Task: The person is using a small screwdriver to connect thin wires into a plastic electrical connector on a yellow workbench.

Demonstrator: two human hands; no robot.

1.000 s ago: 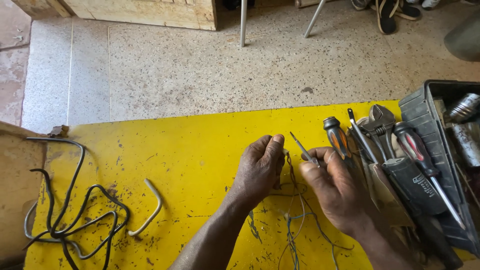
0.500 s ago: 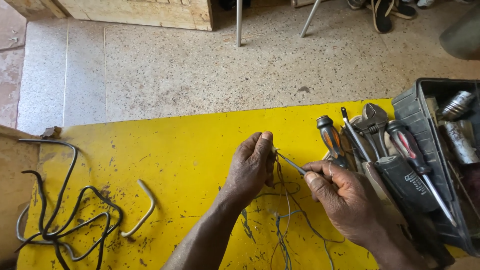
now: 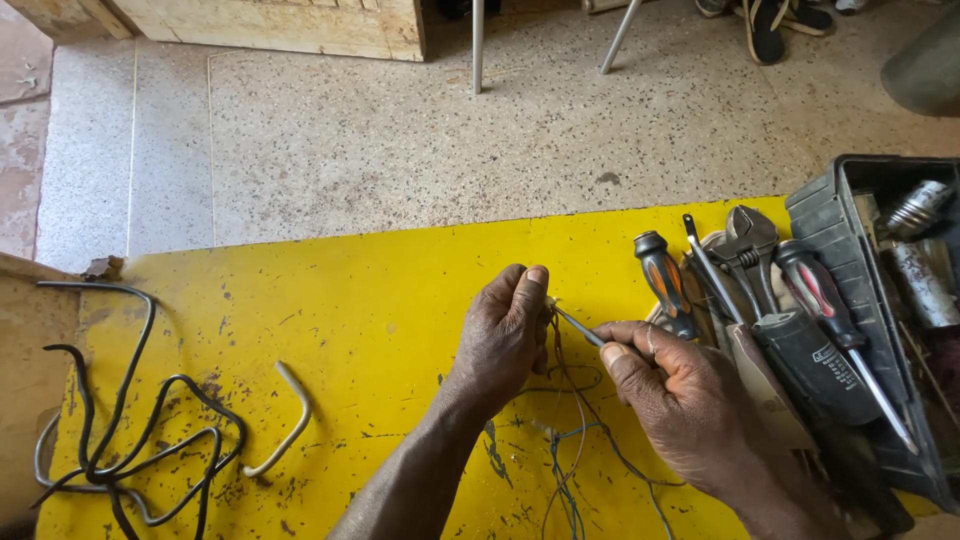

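A yellow bench [image 3: 350, 300] stood on a speckled floor [image 3: 400, 140]. At its left lay tangled black cable [image 3: 130, 440] and a bent grey tube [image 3: 285, 425]. At right lay screwdrivers [image 3: 665, 285], a wrench [image 3: 750, 250] and a dark toolbox [image 3: 830, 215] holding metal parts.

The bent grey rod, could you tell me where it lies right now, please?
The bent grey rod lies on the yellow table, lower left in the head view, between the black cable tangle and the left hand.
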